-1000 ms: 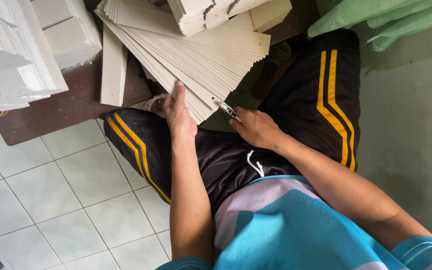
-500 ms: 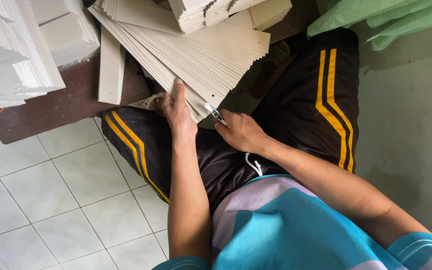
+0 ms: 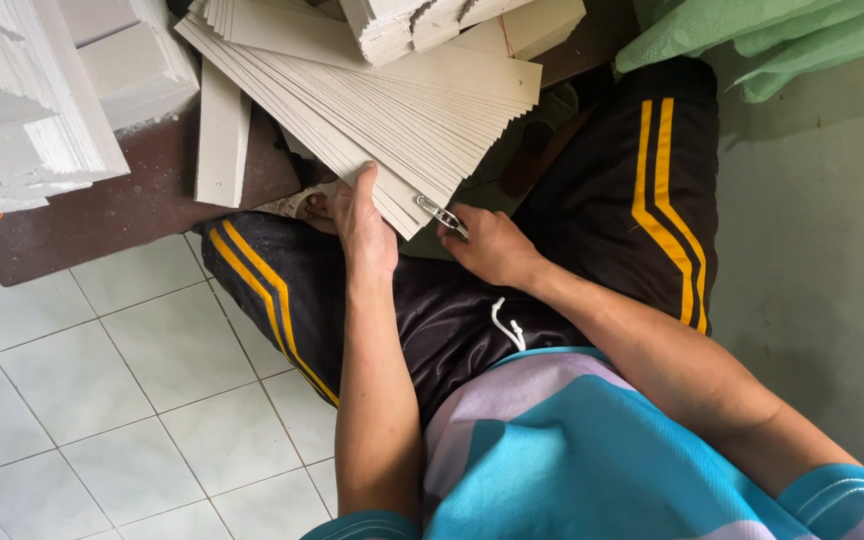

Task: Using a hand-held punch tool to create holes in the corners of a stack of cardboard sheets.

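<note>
Grey card strips, fanned over the person's lap, now have the right hand at their lower corner, its grip clamped on a small metal clip. Since a second ago it has slid leftward toward the left hand, whose flat, unclosed fingers steady the fan's edge, so clipping looks imminent.

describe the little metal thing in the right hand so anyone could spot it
Start at the fanned stack of pale cardboard strips above the lap. At its lower corner, the right hand pinches a small metal clip, the only shiny silver item among matte sheets.

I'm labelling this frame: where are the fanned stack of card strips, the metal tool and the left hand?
fanned stack of card strips (image 3: 392,110), head view, middle of top strip.
metal tool (image 3: 442,213), head view, shiny tip.
left hand (image 3: 367,225), head view, back of hand.
</note>
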